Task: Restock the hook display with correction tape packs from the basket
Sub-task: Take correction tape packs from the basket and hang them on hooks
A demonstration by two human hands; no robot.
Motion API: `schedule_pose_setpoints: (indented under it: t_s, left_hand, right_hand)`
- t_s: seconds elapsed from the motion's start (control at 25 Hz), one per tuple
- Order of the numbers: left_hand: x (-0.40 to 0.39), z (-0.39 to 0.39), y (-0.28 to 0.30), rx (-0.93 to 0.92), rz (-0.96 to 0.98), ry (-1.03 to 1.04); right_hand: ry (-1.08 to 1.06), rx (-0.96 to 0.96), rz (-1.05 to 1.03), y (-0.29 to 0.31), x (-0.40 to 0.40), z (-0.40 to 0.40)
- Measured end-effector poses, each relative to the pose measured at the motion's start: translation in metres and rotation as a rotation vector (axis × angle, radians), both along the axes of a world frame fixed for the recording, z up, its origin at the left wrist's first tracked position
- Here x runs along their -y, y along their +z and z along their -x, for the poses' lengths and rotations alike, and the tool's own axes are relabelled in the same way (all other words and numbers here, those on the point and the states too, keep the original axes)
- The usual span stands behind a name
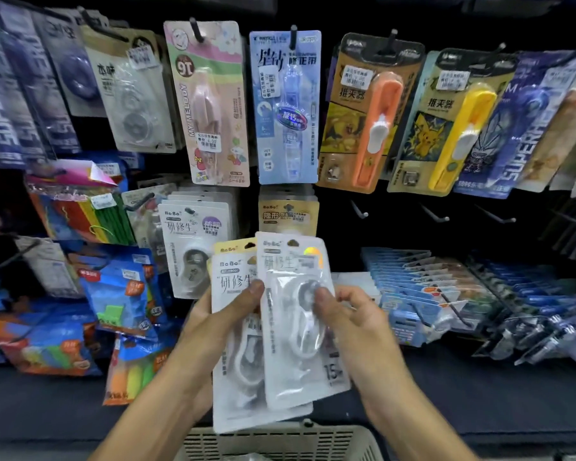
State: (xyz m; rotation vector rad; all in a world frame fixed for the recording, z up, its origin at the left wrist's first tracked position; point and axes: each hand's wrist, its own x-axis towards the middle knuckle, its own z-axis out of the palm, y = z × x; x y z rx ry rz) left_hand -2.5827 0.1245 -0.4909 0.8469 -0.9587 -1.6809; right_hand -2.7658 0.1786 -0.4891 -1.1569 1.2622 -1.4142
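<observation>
Left hand point(226, 314) grips a fan of three white packs point(243, 387), thumb on their faces. Right hand point(350, 322) pinches the front pack point(300, 361). Basket point(280, 440) sits directly below; three bare hooks point(434, 216) jut at right.

White correction tape packs point(293, 324) with grey print; beige slotted basket point(280, 442); orange point(373, 128) and yellow point(459, 134) clip pushers.

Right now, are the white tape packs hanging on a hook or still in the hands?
In the hands. The left hand holds the white packs fanned, the right hand pinches the front pack, above the basket.
</observation>
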Motion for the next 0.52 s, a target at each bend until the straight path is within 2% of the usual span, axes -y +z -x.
schedule_pose_setpoints:
  t_s: [0.12, 0.24, 0.36, 0.52]
  left_hand:
    - [-0.004, -0.009, -0.001, 0.022, -0.006, -0.084]
    - [-0.004, -0.026, 0.0, 0.015, -0.032, -0.045]
    - [-0.005, -0.041, 0.0, 0.042, -0.029, -0.024]
    - [-0.001, -0.053, -0.001, 0.04, -0.039, 0.006]
  right_hand:
    - [0.033, -0.171, 0.036, 0.001, 0.008, -0.02]
    - [-0.048, -0.116, -0.06, 0.004, 0.043, -0.007]
    - [-0.122, -0.204, -0.138, -0.001, 0.085, 0.011]
    - [-0.148, -0.25, -0.088, -0.023, 0.109, 0.009]
